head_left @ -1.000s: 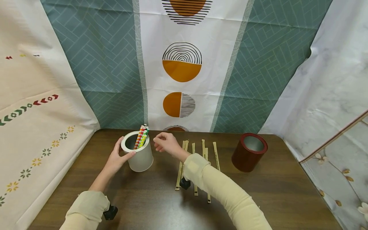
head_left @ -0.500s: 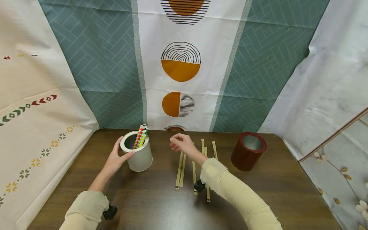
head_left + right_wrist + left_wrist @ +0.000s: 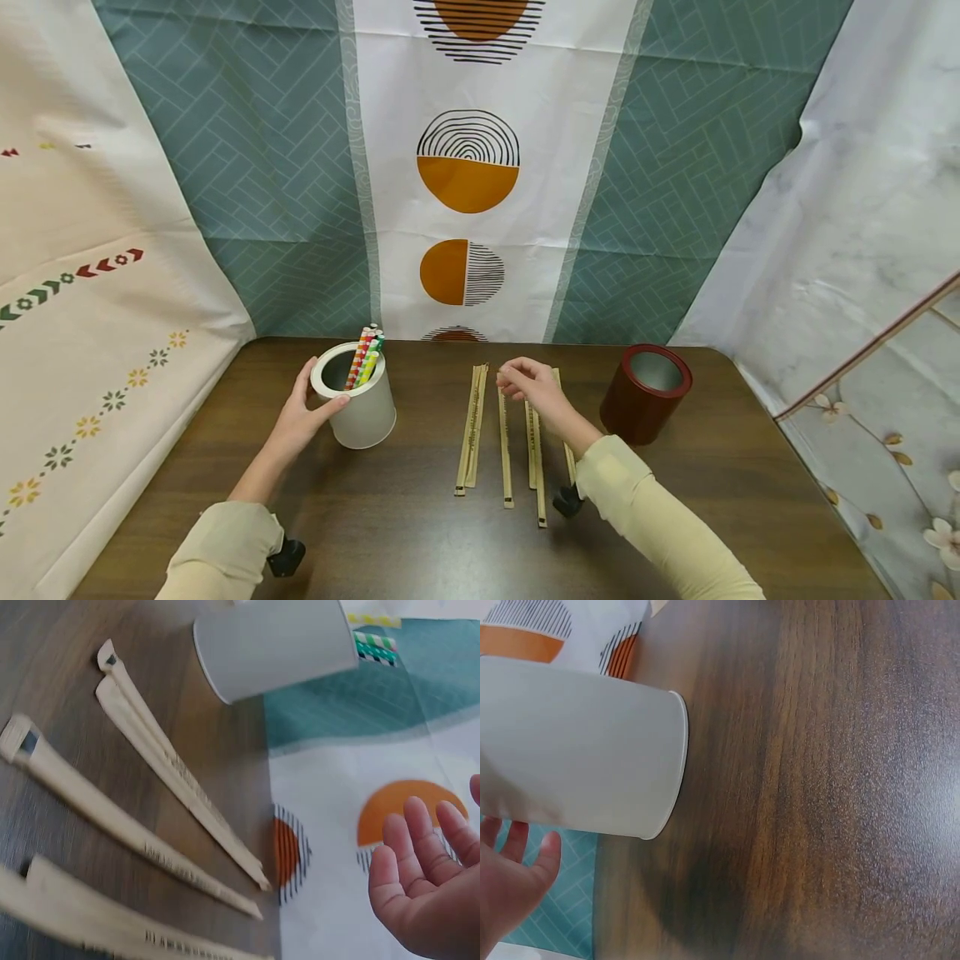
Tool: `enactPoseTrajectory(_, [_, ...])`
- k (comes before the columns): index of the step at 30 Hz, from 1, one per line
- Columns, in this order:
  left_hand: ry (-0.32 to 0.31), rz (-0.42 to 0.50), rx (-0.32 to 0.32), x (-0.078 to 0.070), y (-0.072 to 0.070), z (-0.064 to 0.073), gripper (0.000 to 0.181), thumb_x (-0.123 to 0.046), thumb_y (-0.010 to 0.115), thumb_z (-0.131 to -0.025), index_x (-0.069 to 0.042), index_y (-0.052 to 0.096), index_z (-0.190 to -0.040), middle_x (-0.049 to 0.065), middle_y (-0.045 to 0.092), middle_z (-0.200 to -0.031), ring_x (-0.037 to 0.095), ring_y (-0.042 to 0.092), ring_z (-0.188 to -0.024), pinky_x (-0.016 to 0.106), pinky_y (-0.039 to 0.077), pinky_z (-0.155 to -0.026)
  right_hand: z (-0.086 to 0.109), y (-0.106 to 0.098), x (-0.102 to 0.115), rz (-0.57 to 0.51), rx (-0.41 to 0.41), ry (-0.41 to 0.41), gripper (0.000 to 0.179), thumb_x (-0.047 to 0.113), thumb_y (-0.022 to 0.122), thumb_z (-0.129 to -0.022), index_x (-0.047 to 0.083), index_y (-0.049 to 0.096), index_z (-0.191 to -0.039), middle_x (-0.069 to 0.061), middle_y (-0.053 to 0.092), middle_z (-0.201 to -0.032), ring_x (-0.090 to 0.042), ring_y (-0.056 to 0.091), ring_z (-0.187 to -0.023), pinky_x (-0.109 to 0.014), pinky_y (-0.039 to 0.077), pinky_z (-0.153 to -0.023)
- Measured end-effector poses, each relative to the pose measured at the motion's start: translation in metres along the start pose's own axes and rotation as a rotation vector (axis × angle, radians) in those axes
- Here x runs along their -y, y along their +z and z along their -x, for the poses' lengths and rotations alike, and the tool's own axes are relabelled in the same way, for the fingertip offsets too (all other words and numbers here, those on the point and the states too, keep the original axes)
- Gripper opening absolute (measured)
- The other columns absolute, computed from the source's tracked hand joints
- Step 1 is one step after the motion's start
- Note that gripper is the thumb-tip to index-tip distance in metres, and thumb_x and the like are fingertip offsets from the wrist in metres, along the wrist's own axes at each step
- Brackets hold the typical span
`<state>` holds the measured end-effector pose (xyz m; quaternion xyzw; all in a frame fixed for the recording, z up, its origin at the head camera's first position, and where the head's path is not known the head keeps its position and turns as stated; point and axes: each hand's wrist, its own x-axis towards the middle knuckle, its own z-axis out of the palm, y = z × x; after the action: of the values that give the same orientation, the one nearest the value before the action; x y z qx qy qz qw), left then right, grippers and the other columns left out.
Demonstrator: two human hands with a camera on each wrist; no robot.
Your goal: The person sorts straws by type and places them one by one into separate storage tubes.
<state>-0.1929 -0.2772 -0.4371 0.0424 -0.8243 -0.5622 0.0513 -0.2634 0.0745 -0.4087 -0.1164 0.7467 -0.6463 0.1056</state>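
My left hand [image 3: 296,417] grips the white can [image 3: 366,421] near its top, thumb and fingers on either side of the rim. Striped paper straws [image 3: 363,358] in red, green and yellow lean inside that can, their ends above the rim. In the left wrist view the can's plain wall [image 3: 585,750] fills the upper left, and part of the hand is cut off. My right hand [image 3: 534,386], fingers loosely bent and holding nothing, hovers over several slim beige paper-wrapped sticks [image 3: 506,454] with printed lettering. Its fingers [image 3: 424,847] appear with nothing between them in the right wrist view.
A dark red can [image 3: 645,400] with a grey inside stands at the right of the brown wooden table [image 3: 420,533]. Patterned cloths [image 3: 637,250] hang behind the table and along both sides.
My right hand has moved rightward from beside the white can to above the paper-wrapped sticks. My left hand stays on the white can.
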Motion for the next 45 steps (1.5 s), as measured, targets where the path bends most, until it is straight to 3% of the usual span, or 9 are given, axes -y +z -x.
enactPoseTrajectory(10, [-0.019,-0.017,-0.020,0.001,0.000,0.006,0.087,-0.030,0.060,-0.083,-0.021,-0.002,-0.143,0.014,0.013,-0.146,0.031,0.017,-0.129,0.055,0.018,-0.100,0.023,-0.054,0.002,0.090,-0.053,-0.050,0.036,0.032,0.051,-0.089,0.001,0.054,-0.106,-0.014,0.059,-0.105,-0.022,0.054,-0.099,-0.030,0.042,-0.079])
enactPoseTrajectory(15, [-0.040,-0.050,-0.032,0.009,0.003,0.013,0.083,-0.035,0.056,-0.085,-0.015,0.000,-0.143,0.019,0.022,-0.141,0.033,0.024,-0.125,0.052,0.024,-0.096,0.037,-0.083,0.008,0.158,-0.081,-0.140,0.038,0.030,0.051,-0.089,-0.002,0.053,-0.110,0.007,0.060,-0.100,-0.002,0.054,-0.095,-0.024,0.043,-0.077])
enactPoseTrajectory(20, [-0.090,-0.145,-0.128,0.021,0.011,0.022,0.077,-0.043,0.055,-0.083,-0.009,0.015,-0.140,0.017,0.037,-0.130,0.030,0.038,-0.117,0.044,0.035,-0.088,0.052,-0.109,0.010,0.198,-0.128,-0.211,0.036,0.026,0.051,-0.090,-0.003,0.052,-0.111,0.018,0.056,-0.098,0.002,0.052,-0.095,-0.013,0.041,-0.080])
enactPoseTrajectory(25, [-0.136,-0.265,-0.222,0.029,0.025,0.034,0.063,-0.044,0.057,-0.081,-0.003,0.035,-0.124,0.015,0.052,-0.108,0.022,0.054,-0.095,0.026,0.041,-0.071,0.065,-0.128,0.011,0.281,-0.236,-0.287,0.034,0.020,0.054,-0.088,-0.002,0.051,-0.114,0.006,0.057,-0.106,0.001,0.050,-0.096,-0.010,0.040,-0.078])
enactPoseTrajectory(30, [-0.153,-0.365,-0.130,0.031,0.043,0.042,0.045,-0.034,0.061,-0.081,-0.002,0.045,-0.108,0.008,0.060,-0.086,0.007,0.054,-0.068,0.023,0.039,-0.060,0.074,-0.145,0.009,0.404,-0.325,-0.282,0.044,0.020,0.057,-0.086,0.002,0.046,-0.124,-0.015,0.045,-0.125,-0.020,0.039,-0.113,-0.031,0.033,-0.090])
enactPoseTrajectory(33, [-0.131,-0.374,-0.051,0.029,0.056,0.046,0.033,-0.025,0.063,-0.079,-0.003,0.050,-0.100,0.003,0.059,-0.077,0.005,0.050,-0.060,0.023,0.038,-0.059,0.075,-0.155,0.006,0.462,-0.342,-0.261,0.054,0.022,0.061,-0.083,0.003,0.040,-0.129,-0.017,0.036,-0.133,-0.032,0.032,-0.119,-0.049,0.029,-0.091])
enactPoseTrajectory(35, [-0.108,-0.364,-0.004,0.027,0.066,0.048,0.027,-0.021,0.065,-0.078,-0.004,0.053,-0.095,0.001,0.058,-0.073,0.006,0.049,-0.058,0.023,0.038,-0.058,0.075,-0.162,0.002,0.476,-0.352,-0.249,0.060,0.021,0.063,-0.081,0.003,0.036,-0.131,-0.017,0.030,-0.136,-0.035,0.029,-0.121,-0.053,0.029,-0.090])
enactPoseTrajectory(41, [-0.068,-0.332,0.085,0.019,0.094,0.047,0.020,-0.016,0.067,-0.075,-0.007,0.057,-0.089,-0.002,0.056,-0.070,0.007,0.048,-0.059,0.022,0.037,-0.057,0.072,-0.177,-0.014,0.495,-0.377,-0.212,0.075,0.019,0.067,-0.078,0.002,0.024,-0.137,-0.018,0.019,-0.142,-0.035,0.022,-0.126,-0.052,0.031,-0.090])
enactPoseTrajectory(45, [-0.049,-0.312,0.113,0.015,0.107,0.041,0.018,-0.015,0.068,-0.074,-0.007,0.058,-0.087,-0.002,0.057,-0.072,0.008,0.050,-0.061,0.022,0.038,-0.055,0.073,-0.183,-0.022,0.465,-0.347,-0.156,0.083,0.018,0.066,-0.078,0.002,0.015,-0.140,-0.020,0.013,-0.144,-0.036,0.025,-0.125,-0.021,0.036,-0.090])
